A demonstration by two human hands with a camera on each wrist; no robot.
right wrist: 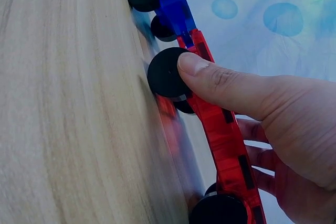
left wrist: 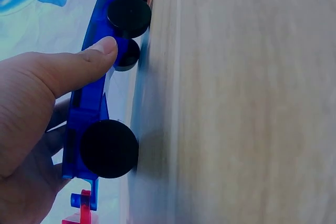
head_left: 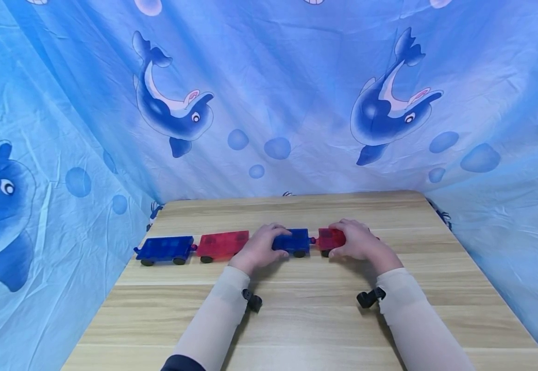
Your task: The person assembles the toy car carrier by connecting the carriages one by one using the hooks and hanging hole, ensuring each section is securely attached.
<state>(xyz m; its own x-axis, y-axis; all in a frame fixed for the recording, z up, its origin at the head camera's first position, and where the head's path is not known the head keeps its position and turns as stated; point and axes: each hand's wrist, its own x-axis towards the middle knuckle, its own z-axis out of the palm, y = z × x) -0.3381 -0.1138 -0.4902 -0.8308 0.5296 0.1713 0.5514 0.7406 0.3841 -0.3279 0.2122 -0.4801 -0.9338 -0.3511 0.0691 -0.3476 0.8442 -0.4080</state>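
A row of translucent toy train cars, alternating blue and red, stretches across the wooden table. My left hand grips the blue car right of centre, thumb on its near side by the wheels and fingers behind. At the row's right end, my right hand holds a red car; its thumb presses against a black wheel, fingers on the far side. These two cars meet at a small red coupling. Left of my hands stand another red car and another blue car, also joined by a coupling.
The wood-grain table runs out toward a blue dolphin-print cloth that hangs behind and along both sides. A small black camera sits on each wrist, on the left and the right.
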